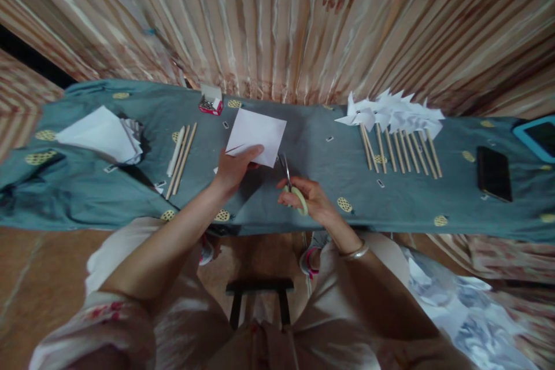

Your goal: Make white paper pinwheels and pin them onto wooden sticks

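Note:
My left hand (237, 169) grips a square sheet of white paper (259, 130) by its lower left part, thumb on top. A slit runs into the paper near that thumb. In my right hand (310, 195) is a pair of scissors (287, 172) with light green handles, fingers through the loops. The blades point up toward the paper's lower right corner and look slightly apart from it. Left of the paper lie a few wooden sticks (184, 161) and a white stick or candle-like rod (176, 153). Behind them stands a small open red box (211, 103) of pins or tacks.
A stack of white paper (102, 136) lies at the left on the green cloth (269, 208). Several paper pinwheels (396, 113) on sticks sit at the right, near a dark phone (494, 173) and a blue-edged tablet (537, 137). A curtain (286, 29) hangs behind; paper scraps (468, 306) lie lower right.

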